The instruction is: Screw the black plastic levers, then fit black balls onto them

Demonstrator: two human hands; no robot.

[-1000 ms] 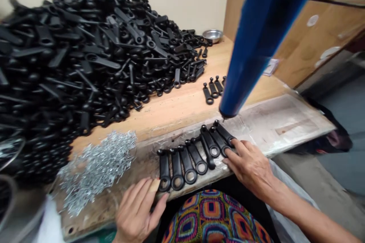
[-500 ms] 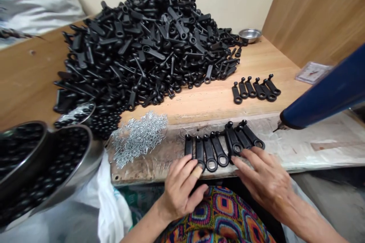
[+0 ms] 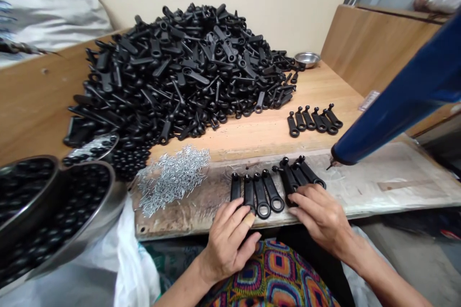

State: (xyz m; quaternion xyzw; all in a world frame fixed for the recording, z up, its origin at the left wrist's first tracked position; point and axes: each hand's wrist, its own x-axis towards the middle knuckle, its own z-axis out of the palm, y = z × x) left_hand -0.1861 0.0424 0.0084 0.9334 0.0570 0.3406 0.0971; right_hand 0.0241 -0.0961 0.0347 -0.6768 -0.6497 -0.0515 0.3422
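A row of black plastic handles [image 3: 272, 191] with ring ends lies on a worn, plastic-covered board [image 3: 396, 180]. My left hand [image 3: 228, 242] rests at the near ends of the left handles, its fingers touching them, and one finger wears a tan bandage. My right hand [image 3: 319, 216] lies over the right handles, its fingertips on top of them and hiding part of that group. Neither hand visibly grips anything.
A large heap of black handles [image 3: 180, 72] covers the wooden table [image 3: 252, 134], with a shorter handle row [image 3: 313, 120] at right. Silvery nails [image 3: 173, 181] lie left of my hands. A steel bowl of black balls [image 3: 97, 211] stands at left; a blue tool [image 3: 396, 105] hangs over the board.
The view has swung left since the oldest frame, bringing the steel bowls in. The blue tool has moved across the board, and my left hand has shifted toward the right handles.
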